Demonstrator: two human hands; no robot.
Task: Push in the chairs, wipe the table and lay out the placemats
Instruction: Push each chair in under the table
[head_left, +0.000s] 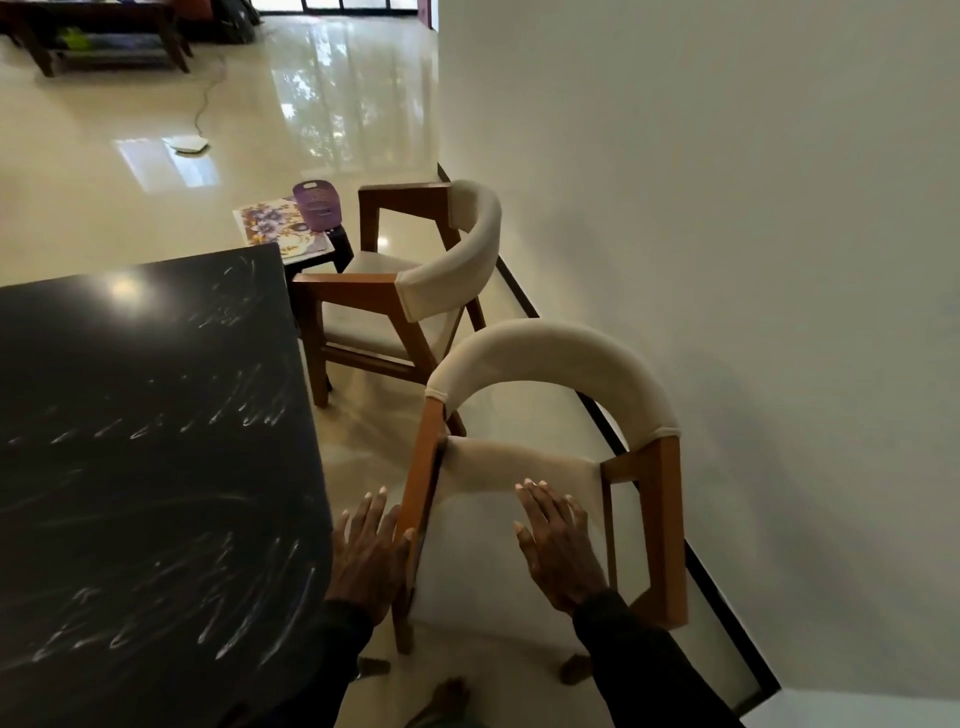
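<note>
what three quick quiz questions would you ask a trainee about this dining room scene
1. True or false: white streaks mark the dark table.
2. The purple basket sits on: a) the table, b) the floral placemats, c) the floor.
3. Which hand lies beside the left wooden armrest of the near chair?

Key: 1 true; 2 b; 3 the left hand.
</note>
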